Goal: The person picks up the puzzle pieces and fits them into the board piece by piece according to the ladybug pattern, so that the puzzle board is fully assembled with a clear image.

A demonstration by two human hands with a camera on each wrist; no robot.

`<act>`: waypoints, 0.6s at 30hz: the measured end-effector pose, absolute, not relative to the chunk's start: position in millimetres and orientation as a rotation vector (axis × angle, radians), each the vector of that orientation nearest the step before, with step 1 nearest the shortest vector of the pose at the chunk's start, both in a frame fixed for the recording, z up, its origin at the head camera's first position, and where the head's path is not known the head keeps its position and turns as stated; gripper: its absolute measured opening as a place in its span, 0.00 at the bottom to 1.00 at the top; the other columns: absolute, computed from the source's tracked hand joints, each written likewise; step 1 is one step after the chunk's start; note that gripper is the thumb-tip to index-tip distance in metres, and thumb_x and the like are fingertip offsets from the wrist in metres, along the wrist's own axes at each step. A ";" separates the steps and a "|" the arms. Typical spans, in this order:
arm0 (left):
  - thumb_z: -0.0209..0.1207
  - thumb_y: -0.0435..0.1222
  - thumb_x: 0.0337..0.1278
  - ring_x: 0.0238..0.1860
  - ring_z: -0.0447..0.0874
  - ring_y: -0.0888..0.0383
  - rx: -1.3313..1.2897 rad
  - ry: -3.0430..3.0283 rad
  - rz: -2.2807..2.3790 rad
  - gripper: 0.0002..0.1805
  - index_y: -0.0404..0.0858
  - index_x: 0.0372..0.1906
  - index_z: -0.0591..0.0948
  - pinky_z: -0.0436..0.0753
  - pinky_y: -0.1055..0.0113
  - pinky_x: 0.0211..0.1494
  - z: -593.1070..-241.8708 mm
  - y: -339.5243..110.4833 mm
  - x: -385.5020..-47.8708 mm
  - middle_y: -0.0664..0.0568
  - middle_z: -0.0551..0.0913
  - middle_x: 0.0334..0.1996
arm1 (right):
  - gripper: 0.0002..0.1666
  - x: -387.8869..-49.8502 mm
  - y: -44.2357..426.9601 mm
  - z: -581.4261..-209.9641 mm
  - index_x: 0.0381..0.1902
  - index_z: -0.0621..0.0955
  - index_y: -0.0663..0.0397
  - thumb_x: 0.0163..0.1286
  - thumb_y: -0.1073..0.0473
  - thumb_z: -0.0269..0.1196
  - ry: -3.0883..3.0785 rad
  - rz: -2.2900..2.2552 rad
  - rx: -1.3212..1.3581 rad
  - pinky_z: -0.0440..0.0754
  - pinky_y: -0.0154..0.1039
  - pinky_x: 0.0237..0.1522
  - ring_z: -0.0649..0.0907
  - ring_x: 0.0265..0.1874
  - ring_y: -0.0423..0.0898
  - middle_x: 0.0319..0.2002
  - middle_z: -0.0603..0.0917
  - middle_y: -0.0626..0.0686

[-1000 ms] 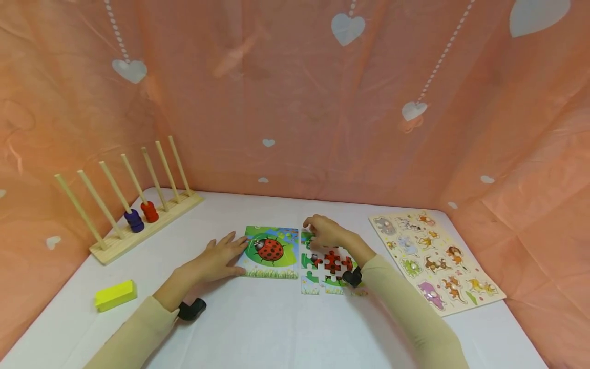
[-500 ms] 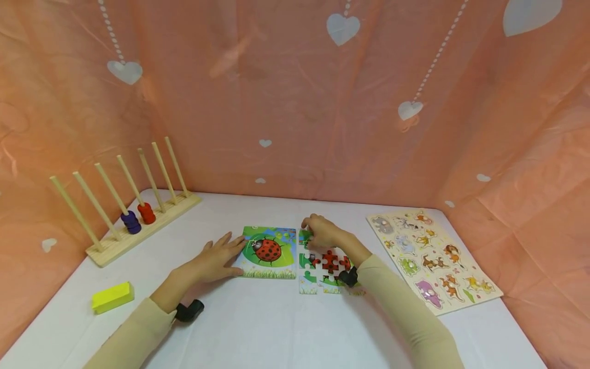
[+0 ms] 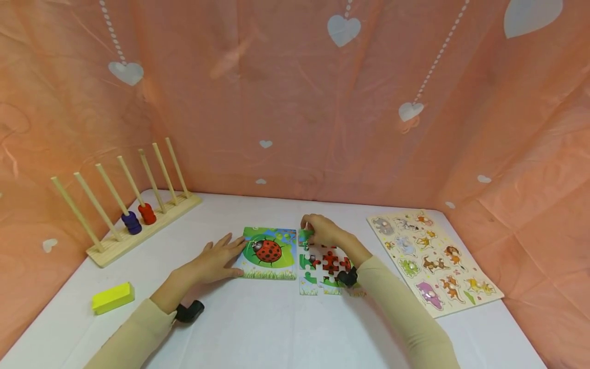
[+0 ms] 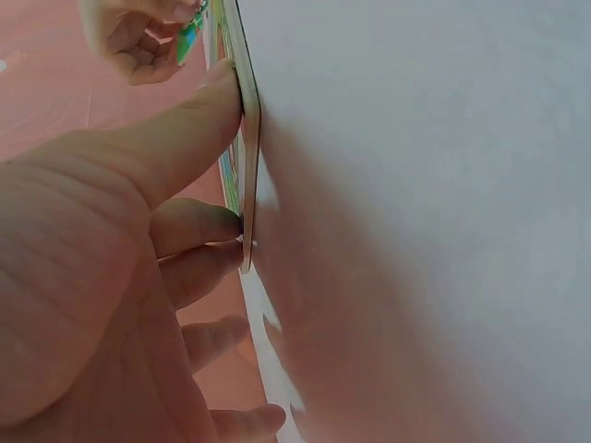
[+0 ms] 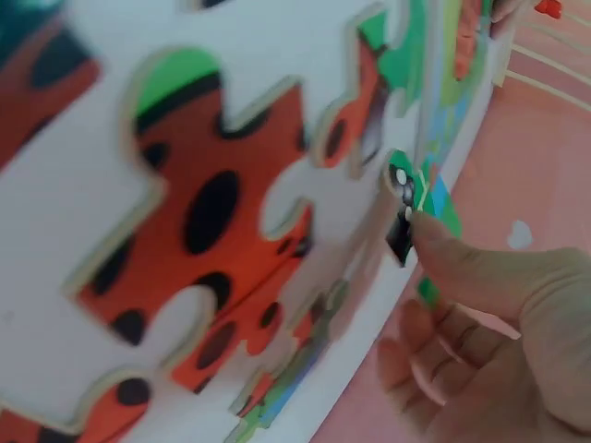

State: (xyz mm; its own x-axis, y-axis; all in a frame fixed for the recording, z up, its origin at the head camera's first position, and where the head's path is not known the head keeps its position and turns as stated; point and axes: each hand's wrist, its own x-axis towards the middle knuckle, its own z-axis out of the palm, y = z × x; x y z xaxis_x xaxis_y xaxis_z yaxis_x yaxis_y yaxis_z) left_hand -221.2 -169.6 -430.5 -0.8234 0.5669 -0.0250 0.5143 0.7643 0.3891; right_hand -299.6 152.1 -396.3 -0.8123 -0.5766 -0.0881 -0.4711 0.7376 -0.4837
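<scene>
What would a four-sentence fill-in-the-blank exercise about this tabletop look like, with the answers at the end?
1. In the head view, the left hand touches the ladybug picture board at its ____ side.
2. The right hand holds a jigsaw piece between its fingers and ____.
3. The rectangular block near the left sleeve is coloured ____.
4. On the wooden peg rack, beads sit on ____ of the seven pegs.

Missing words: left; thumb; yellow; two.

Both forearms [image 3: 410, 312] angled inward, left hand [image 3: 215, 261] — fingers [image 4: 196, 226] splayed, thumb [image 4: 185, 134] apart, right hand [image 3: 324, 231] — curled in a pinch
</scene>
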 end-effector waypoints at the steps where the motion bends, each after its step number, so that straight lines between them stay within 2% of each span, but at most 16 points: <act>1: 0.64 0.50 0.62 0.74 0.48 0.28 0.868 2.817 0.558 0.42 0.28 0.72 0.66 0.52 0.21 0.62 -430.3 -169.6 -221.1 0.35 0.59 0.75 | 0.17 -300.4 152.3 -395.9 0.48 0.79 0.61 0.62 0.73 0.68 2.683 -0.720 -0.834 0.79 0.44 0.39 0.77 0.34 0.48 0.37 0.79 0.54; 4: 0.64 0.50 0.62 0.74 0.48 0.28 0.868 2.817 0.558 0.42 0.28 0.72 0.66 0.52 0.21 0.62 -429.8 -169.8 -220.9 0.35 0.59 0.75 | 0.11 -303.1 151.5 -393.4 0.43 0.80 0.62 0.64 0.75 0.65 2.613 -0.887 -0.865 0.80 0.42 0.35 0.77 0.33 0.47 0.35 0.80 0.55; 7: 0.64 0.50 0.62 0.74 0.48 0.28 0.866 2.815 0.567 0.42 0.28 0.72 0.65 0.51 0.21 0.62 -429.4 -170.0 -220.9 0.35 0.60 0.74 | 0.07 -306.0 146.3 -392.9 0.41 0.80 0.63 0.65 0.74 0.63 2.567 -1.010 -0.892 0.81 0.41 0.37 0.79 0.35 0.47 0.36 0.81 0.55; 11: 0.64 0.50 0.62 0.74 0.48 0.28 0.853 2.811 0.573 0.42 0.28 0.72 0.65 0.51 0.21 0.62 -430.0 -169.8 -221.4 0.35 0.60 0.74 | 0.08 -310.2 129.0 -396.1 0.42 0.81 0.65 0.64 0.72 0.64 2.548 -1.084 -0.911 0.79 0.38 0.37 0.79 0.35 0.46 0.35 0.82 0.55; 18: 0.64 0.51 0.62 0.74 0.48 0.29 0.847 2.809 0.573 0.43 0.28 0.73 0.65 0.51 0.21 0.63 -432.1 -168.6 -223.0 0.35 0.60 0.74 | 0.11 -309.8 86.4 -400.1 0.41 0.81 0.65 0.61 0.75 0.65 2.556 -1.067 -0.896 0.77 0.34 0.31 0.78 0.29 0.45 0.32 0.80 0.55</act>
